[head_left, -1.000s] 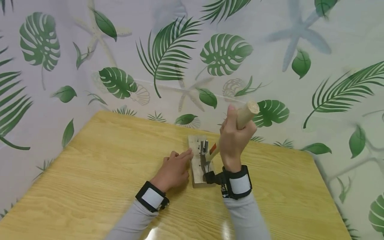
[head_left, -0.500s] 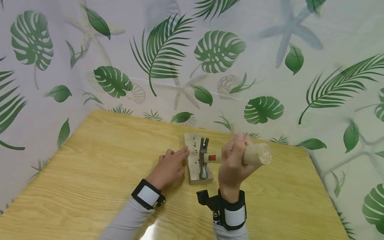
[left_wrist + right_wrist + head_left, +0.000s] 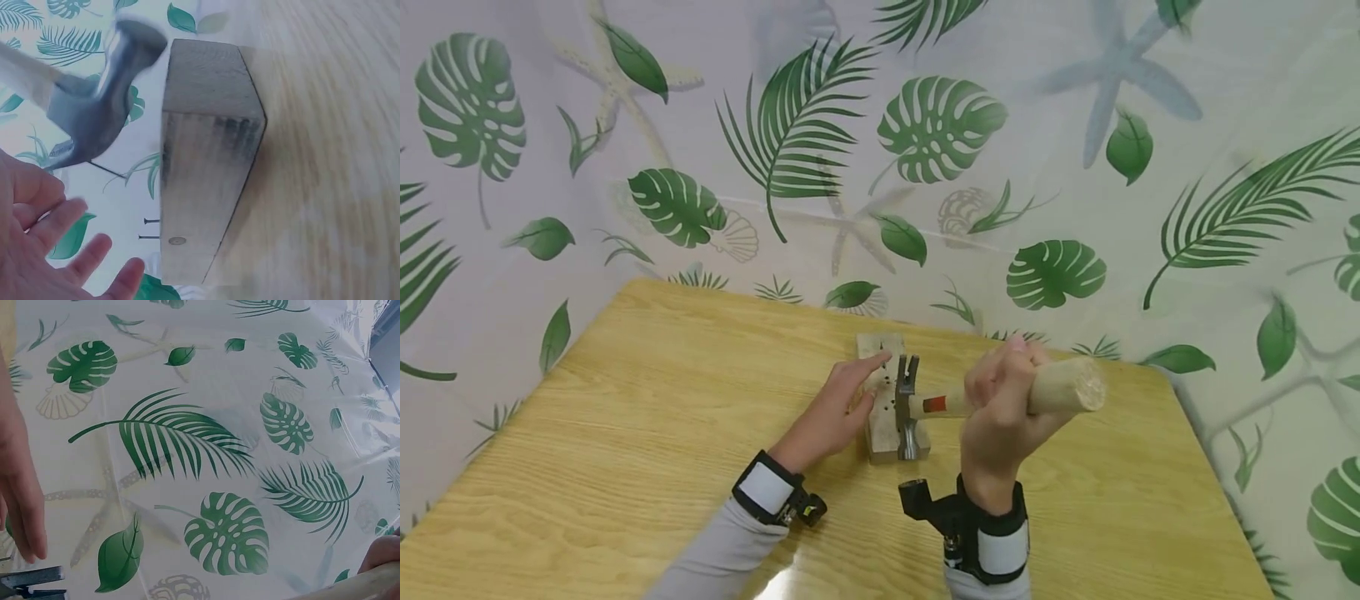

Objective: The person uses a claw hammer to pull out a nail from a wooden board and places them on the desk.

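My right hand (image 3: 1000, 417) grips the wooden handle of a claw hammer (image 3: 903, 412), whose metal head is over the right side of a wooden block (image 3: 882, 447). In the left wrist view the hammer head (image 3: 94, 109) hangs apart from the block (image 3: 200, 162), and a long thin nail (image 3: 107, 170) sticks out by its claw. Several nails and dark holes mark the block's top; two nails (image 3: 150, 221) stand up at its far end. My left hand (image 3: 823, 417) reaches over the block with fingers spread, index fingertip close to the claw, holding nothing.
The block lies on a yellow wood-grain table (image 3: 700, 358) near its back edge. Behind the table hangs a leaf-printed sheet (image 3: 820, 233). Both wrists wear black straps, and a camera (image 3: 914, 498) juts from the right one toward the block.
The hammer has swung from a steep upright handle to a nearly level one, its end tilting right and down. My left hand has lifted from the block's side to reach over its top.
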{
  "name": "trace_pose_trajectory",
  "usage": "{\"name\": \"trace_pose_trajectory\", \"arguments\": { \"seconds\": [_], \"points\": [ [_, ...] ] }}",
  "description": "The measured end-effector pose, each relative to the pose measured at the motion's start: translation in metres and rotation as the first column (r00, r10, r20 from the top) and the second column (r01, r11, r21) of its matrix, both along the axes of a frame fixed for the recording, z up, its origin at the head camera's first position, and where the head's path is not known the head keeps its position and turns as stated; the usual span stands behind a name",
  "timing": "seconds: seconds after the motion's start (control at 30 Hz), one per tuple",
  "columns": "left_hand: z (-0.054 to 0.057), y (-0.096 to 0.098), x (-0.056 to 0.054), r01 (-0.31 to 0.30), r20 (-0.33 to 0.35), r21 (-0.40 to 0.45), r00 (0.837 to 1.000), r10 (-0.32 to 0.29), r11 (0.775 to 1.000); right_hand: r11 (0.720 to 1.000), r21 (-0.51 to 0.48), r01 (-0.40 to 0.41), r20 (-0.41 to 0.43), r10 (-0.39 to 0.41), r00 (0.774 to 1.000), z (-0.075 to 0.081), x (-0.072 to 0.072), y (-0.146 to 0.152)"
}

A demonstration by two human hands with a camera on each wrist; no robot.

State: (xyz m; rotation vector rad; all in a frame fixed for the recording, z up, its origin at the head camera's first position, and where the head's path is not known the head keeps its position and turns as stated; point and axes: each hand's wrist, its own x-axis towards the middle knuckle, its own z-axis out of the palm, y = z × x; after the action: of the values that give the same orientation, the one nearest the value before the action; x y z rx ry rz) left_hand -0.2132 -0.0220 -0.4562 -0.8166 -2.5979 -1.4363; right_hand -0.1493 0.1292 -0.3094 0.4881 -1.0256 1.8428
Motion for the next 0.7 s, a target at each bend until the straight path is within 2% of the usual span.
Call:
{"name": "trace_pose_trajectory", "arguments": {
  "seconds": [0.27,0.5,0.6,0.7],
  "points": [
    [0.006,-0.006,0.001,0.007,-0.085,0.028,0.996,-0.005,1.000,0.993,0.010,-0.119,0.000,0.119,0.993,0.014,0.022,-0.004],
    [0.007,-0.013,-0.003,0.033,-0.171,0.033,0.985,-0.027,0.999,0.987,0.041,-0.155,0.001,0.155,0.988,0.018,0.029,-0.007],
    [0.009,-0.015,-0.004,0.002,-0.191,0.068,0.982,0.011,0.998,0.983,0.047,-0.176,0.009,0.176,0.984,0.018,0.030,-0.007],
    [0.011,-0.017,-0.005,-0.055,-0.162,0.132,0.984,0.076,0.990,0.981,0.062,-0.182,0.021,0.181,0.983,0.019,0.030,-0.008]
  ]
}}
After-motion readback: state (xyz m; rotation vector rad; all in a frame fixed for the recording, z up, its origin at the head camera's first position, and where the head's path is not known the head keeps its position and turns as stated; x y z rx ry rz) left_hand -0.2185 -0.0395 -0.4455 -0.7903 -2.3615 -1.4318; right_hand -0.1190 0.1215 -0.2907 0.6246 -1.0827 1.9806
